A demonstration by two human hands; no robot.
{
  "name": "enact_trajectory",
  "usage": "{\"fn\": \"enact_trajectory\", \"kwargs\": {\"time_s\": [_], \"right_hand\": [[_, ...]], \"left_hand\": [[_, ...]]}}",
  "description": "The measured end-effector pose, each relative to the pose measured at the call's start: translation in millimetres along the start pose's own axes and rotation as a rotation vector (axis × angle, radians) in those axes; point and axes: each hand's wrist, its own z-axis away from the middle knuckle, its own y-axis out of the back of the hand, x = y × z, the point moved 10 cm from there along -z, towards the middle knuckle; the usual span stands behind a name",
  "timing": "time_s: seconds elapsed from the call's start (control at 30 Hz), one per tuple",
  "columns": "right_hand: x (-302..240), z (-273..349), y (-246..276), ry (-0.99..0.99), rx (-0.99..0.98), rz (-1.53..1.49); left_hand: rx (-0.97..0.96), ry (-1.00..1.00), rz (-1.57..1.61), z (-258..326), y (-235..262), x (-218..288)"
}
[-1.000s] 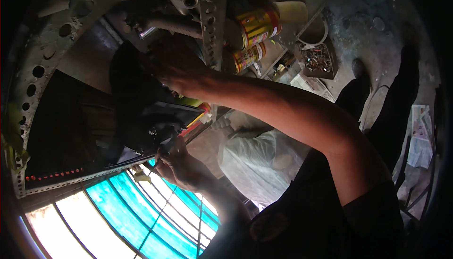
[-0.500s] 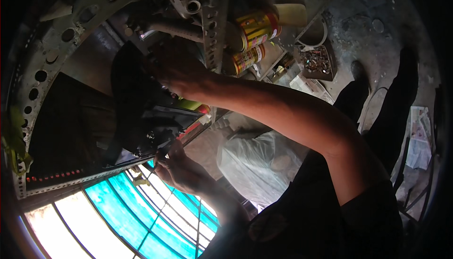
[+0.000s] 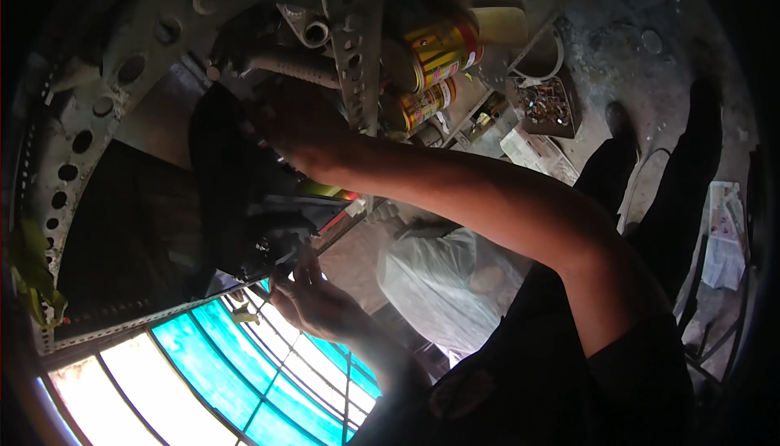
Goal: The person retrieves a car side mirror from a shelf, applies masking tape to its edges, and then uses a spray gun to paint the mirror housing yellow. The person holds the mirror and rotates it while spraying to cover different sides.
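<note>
A black curved part (image 3: 223, 174) with small mechanical pieces at its lower end stands at the left of centre, against a dark panel (image 3: 134, 243). My right arm stretches across the view, and my right hand (image 3: 296, 125) grips the part's upper right edge; deep shadow swallows most of its fingers. Below, my left hand (image 3: 317, 304) is at the part's lower end, with thumb and fingers closed together. What sits between those fingertips, if anything, is too dark to make out. A green and red piece (image 3: 325, 190) shows between the two hands.
A perforated metal frame (image 3: 69, 174) curves round the left, with a holed upright (image 3: 357, 48) near the top. Beyond it lie yellow cans (image 3: 439, 52) and a box of small metal pieces (image 3: 548, 105). A plastic-covered bundle (image 3: 447, 283) lies below my right forearm.
The view has shifted slightly, so the frame at the left sits a little lower. My left hand has moved slightly down and right; my right hand stays at the black part.
</note>
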Motion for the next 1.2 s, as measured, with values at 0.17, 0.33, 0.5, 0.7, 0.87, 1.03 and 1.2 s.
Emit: {"fn": "enact_trajectory", "kwargs": {"time_s": [0.17,0.33,0.5,0.7,0.87,1.03,1.2], "right_hand": [[-9.7,9.5,17.4,0.072,0.164,0.116],[-24.9,17.0,13.2,0.257,0.266,0.422],[-18.5,13.7,5.1,0.211,0.183,0.428],[1.1,6.5,21.5,-0.208,0.126,-0.229],[0.1,1.9,14.4,-0.069,0.079,-0.116],[0.0,0.9,8.1,-0.073,0.061,-0.087],[6.4,-0.6,27.5,-0.192,0.185,-0.074]], "left_hand": [[-0.183,-0.463,-0.632,12.9,-21.3,33.2],[-0.095,-0.543,-0.601,18.9,-24.6,43.3],[-0.010,-0.165,-0.166,14.7,-17.7,24.7],[-0.013,-0.106,-0.030,18.0,-13.7,15.9],[-0.007,-0.058,-0.046,21.7,-21.4,16.8],[0.052,-0.115,-0.156,28.4,-22.8,20.9],[-0.061,-0.163,-0.118,23.3,-25.9,20.6]]}}
